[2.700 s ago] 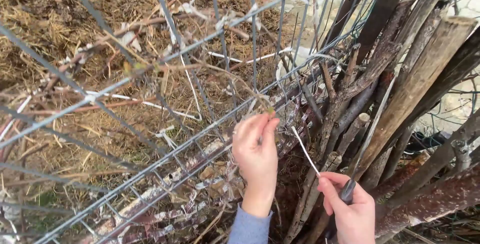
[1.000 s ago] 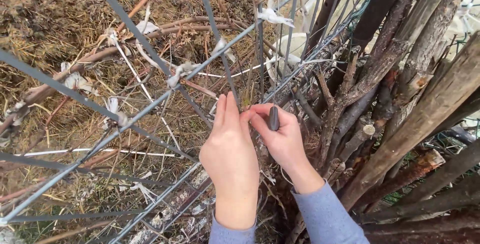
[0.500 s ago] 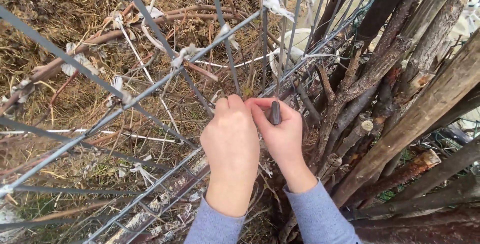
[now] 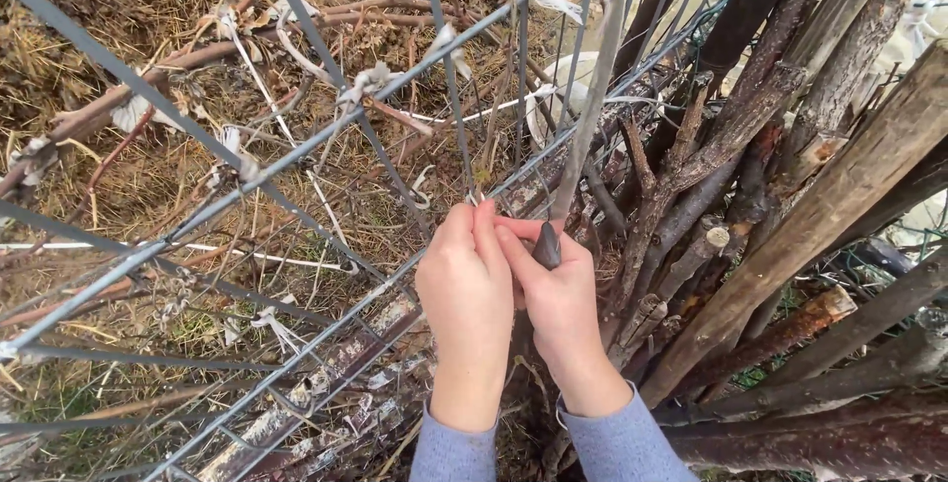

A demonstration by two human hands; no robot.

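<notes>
While both hands (image 4: 513, 275) pinch a thin white tie (image 4: 477, 207) at the grey wire mesh panel (image 4: 296, 151), its knot looks unfinished; the right hand (image 4: 555, 289) also grips a dark slender tool (image 4: 547, 245).

No packages, labels, signs or screens are visible anywhere around the wire mesh (image 4: 296, 156).
</notes>
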